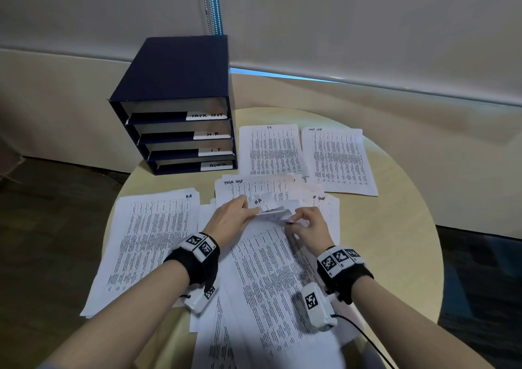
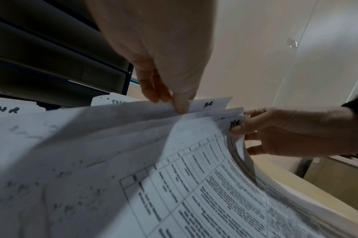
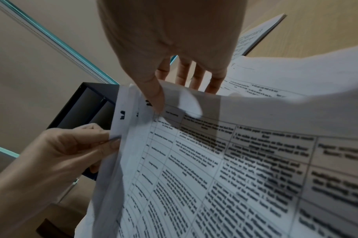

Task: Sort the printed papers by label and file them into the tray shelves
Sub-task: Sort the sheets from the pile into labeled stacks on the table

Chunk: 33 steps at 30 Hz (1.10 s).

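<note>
A loose stack of printed papers (image 1: 271, 270) lies in front of me on the round table (image 1: 401, 227), its far edge lifted and fanned. My left hand (image 1: 250, 209) pinches the top sheet's edge (image 2: 194, 106), whose corner reads "HR". My right hand (image 1: 296, 219) pinches the corners of the sheets under it (image 2: 235, 124), also marked "HR", with its thumb (image 3: 155, 96) on the printed side. The navy tray unit (image 1: 180, 86) stands at the back left, with shelf tags TASK LIST, H.R., I.T and ADMIN from top to bottom.
Sorted piles lie flat around the stack: an HR pile (image 1: 149, 241) at the left, an I.T. pile (image 1: 271, 151) and a task list pile (image 1: 339, 162) beyond my hands. Another task list sheet (image 1: 254, 185) lies just past my fingers. A wall runs behind the table.
</note>
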Each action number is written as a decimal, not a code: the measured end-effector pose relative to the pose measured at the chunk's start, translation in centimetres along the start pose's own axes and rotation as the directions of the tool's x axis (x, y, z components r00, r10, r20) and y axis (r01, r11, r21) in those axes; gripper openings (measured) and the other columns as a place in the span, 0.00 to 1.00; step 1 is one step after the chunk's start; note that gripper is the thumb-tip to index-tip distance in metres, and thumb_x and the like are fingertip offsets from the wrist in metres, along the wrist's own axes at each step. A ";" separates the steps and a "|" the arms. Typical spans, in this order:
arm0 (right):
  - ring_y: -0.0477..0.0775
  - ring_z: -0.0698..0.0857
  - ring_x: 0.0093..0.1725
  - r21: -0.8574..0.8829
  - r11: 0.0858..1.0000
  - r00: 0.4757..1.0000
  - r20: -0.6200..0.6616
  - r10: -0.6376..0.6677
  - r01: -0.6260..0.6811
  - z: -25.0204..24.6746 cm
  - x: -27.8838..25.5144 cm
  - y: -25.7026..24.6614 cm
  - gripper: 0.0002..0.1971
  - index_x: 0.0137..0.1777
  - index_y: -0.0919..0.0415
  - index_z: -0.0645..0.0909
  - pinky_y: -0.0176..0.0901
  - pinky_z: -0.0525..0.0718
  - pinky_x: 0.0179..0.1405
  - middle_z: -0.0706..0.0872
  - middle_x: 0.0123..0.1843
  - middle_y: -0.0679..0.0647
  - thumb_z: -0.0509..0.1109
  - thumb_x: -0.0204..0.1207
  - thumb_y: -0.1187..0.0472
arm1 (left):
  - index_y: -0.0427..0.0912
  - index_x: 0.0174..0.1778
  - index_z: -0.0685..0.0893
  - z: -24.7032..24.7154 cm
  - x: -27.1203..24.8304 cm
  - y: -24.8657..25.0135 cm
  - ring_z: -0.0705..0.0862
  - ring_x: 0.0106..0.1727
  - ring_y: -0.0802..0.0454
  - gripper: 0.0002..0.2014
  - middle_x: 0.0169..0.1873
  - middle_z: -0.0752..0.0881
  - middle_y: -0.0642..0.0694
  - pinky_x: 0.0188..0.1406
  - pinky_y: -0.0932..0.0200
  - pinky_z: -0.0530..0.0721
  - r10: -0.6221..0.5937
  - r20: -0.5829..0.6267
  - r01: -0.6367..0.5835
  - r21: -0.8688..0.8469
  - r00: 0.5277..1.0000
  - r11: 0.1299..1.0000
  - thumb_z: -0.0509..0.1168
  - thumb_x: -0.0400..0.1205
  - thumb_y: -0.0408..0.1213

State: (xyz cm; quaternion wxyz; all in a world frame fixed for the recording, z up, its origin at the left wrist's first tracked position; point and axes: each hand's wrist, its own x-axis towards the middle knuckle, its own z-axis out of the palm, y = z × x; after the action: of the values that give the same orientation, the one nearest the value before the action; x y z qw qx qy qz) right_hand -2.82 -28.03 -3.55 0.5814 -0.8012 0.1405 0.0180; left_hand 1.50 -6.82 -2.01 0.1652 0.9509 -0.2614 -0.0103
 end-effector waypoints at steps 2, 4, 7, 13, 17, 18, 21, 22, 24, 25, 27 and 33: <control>0.53 0.78 0.57 0.005 1.000 1.000 0.011 -0.016 0.016 0.0 -0.1 -0.1 0.13 0.30 0.54 0.78 0.48 0.71 0.63 0.78 0.50 0.50 0.76 0.63 0.72 | 0.45 0.64 0.83 0.2 -0.1 -0.3 0.78 0.42 0.48 0.14 0.44 0.81 0.45 0.40 0.56 0.77 0.075 0.014 -0.075 -0.006 0.997 0.997 0.59 0.86 0.42; 0.52 0.80 0.55 0.044 0.999 1.000 0.019 -0.020 0.019 0.1 -0.2 -0.1 0.14 0.30 0.55 0.78 0.47 0.72 0.61 0.83 0.49 0.48 0.75 0.63 0.74 | 0.49 0.73 0.77 0.0 -0.3 0.0 0.75 0.44 0.53 0.18 0.45 0.80 0.51 0.46 0.61 0.73 0.114 0.048 -0.111 -0.066 0.992 0.992 0.62 0.85 0.38; 0.56 0.84 0.46 0.064 0.998 0.999 0.047 0.000 -0.003 0.1 -0.3 0.2 0.15 0.29 0.56 0.77 0.45 0.79 0.48 0.86 0.41 0.51 0.74 0.64 0.75 | 0.55 0.77 0.67 -0.6 -0.4 0.8 0.80 0.42 0.56 0.24 0.42 0.83 0.55 0.47 0.71 0.74 0.019 0.117 0.015 -0.286 0.993 0.958 0.62 0.84 0.46; 0.46 0.82 0.38 0.085 0.996 0.999 0.051 -0.014 0.010 -0.1 -0.7 -0.2 0.15 0.30 0.57 0.77 0.37 0.77 0.41 0.85 0.35 0.49 0.73 0.67 0.76 | 0.41 0.70 0.78 0.2 0.7 0.1 0.77 0.30 0.63 0.15 0.31 0.80 0.54 0.28 0.73 0.71 -0.244 0.107 0.266 -0.427 0.964 0.864 0.56 0.88 0.39; 0.45 0.81 0.35 0.101 0.995 0.999 0.041 -0.017 0.013 -0.3 -0.5 -0.1 0.14 0.31 0.58 0.78 0.31 0.77 0.36 0.84 0.33 0.51 0.71 0.67 0.78 | 0.44 0.68 0.77 0.5 1.2 -0.2 0.75 0.35 0.58 0.19 0.37 0.76 0.55 0.37 0.63 0.75 -0.259 0.114 0.281 -0.276 0.959 0.919 0.68 0.81 0.39; 0.44 0.81 0.34 0.110 0.994 0.999 0.038 -0.014 0.010 -0.4 -0.6 -0.1 0.14 0.31 0.58 0.78 0.27 0.76 0.34 0.83 0.32 0.51 0.70 0.68 0.78 | 0.46 0.70 0.74 0.5 1.2 -0.1 0.76 0.39 0.55 0.22 0.43 0.75 0.53 0.43 0.58 0.78 -0.255 0.105 0.273 -0.246 0.961 0.930 0.69 0.80 0.39; 0.46 0.81 0.34 0.124 0.992 0.999 0.039 -0.013 0.008 -0.5 -0.5 0.1 0.14 0.32 0.59 0.78 0.28 0.77 0.34 0.84 0.33 0.51 0.70 0.68 0.79 | 0.51 0.70 0.68 0.5 1.0 0.0 0.79 0.48 0.50 0.25 0.54 0.72 0.50 0.50 0.52 0.82 -0.206 0.081 0.218 -0.206 0.975 0.954 0.69 0.79 0.39; 0.49 0.82 0.35 0.125 0.992 0.999 0.043 -0.016 0.011 -0.5 -0.5 0.1 0.14 0.32 0.59 0.78 0.32 0.79 0.36 0.84 0.33 0.52 0.70 0.67 0.79 | 0.51 0.68 0.69 0.6 1.0 0.0 0.80 0.50 0.50 0.23 0.56 0.73 0.50 0.51 0.52 0.83 -0.200 0.096 0.215 -0.196 0.975 0.957 0.69 0.79 0.39; 0.54 0.82 0.37 0.118 0.993 0.999 0.050 -0.011 0.005 -0.4 -0.4 0.2 0.13 0.33 0.59 0.78 0.42 0.81 0.40 0.84 0.35 0.56 0.71 0.67 0.77 | 0.47 0.62 0.75 0.7 1.0 -0.2 0.78 0.49 0.52 0.16 0.52 0.76 0.52 0.51 0.55 0.81 -0.211 0.128 0.232 -0.176 0.969 0.957 0.68 0.80 0.40; 0.55 0.81 0.37 0.111 0.994 0.999 0.049 -0.006 0.001 -0.4 -0.3 0.3 0.11 0.34 0.59 0.78 0.46 0.81 0.40 0.84 0.35 0.57 0.72 0.67 0.76 | 0.46 0.57 0.78 0.7 1.1 -0.2 0.78 0.47 0.53 0.11 0.48 0.78 0.52 0.47 0.56 0.80 -0.218 0.131 0.239 -0.177 0.967 0.955 0.68 0.80 0.40; 0.54 0.80 0.33 0.084 0.996 1.000 0.025 0.007 -0.010 -0.3 -0.3 0.3 0.10 0.39 0.59 0.77 0.46 0.80 0.37 0.81 0.33 0.56 0.73 0.67 0.73 | 0.43 0.46 0.83 0.6 1.2 -0.3 0.79 0.42 0.52 0.04 0.39 0.81 0.51 0.40 0.58 0.77 -0.242 0.130 0.266 -0.215 0.962 0.940 0.70 0.80 0.39; 0.54 0.80 0.32 0.020 1.000 1.000 0.019 -0.003 0.003 -0.3 0.0 0.1 0.12 0.45 0.55 0.77 0.50 0.82 0.39 0.82 0.34 0.57 0.72 0.69 0.71 | 0.43 0.31 0.80 0.3 1.1 -0.1 0.80 0.35 0.51 0.12 0.30 0.82 0.49 0.34 0.58 0.76 -0.211 0.076 0.224 -0.251 0.974 0.942 0.70 0.80 0.40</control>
State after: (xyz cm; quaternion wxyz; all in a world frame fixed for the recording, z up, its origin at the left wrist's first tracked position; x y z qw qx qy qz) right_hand -2.84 -28.32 -3.53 0.5907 -0.7954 0.1339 0.0231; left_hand 2.49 -7.41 -2.22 0.2791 0.9438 -0.1551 -0.0854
